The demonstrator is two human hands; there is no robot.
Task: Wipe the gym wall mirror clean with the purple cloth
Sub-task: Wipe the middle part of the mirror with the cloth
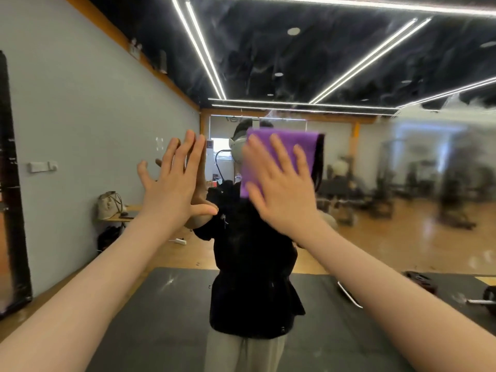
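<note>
The gym wall mirror [349, 162] fills the view in front of me, with hazy smears across its upper and right parts. My right hand [281, 183] presses the folded purple cloth [292, 143] flat against the glass, fingers straight and spread over it. My left hand [174, 181] lies flat on the mirror to the left of the cloth, fingers straight and spread, meeting its own reflection. My reflection in a black top stands in the middle of the glass.
The mirror's black frame edge [10, 183] runs down the far left. Reflected are a grey wall, a bench with a white bag [110, 205], grey floor mats [166, 304], weight plates [421, 280] and blurred gym machines at right.
</note>
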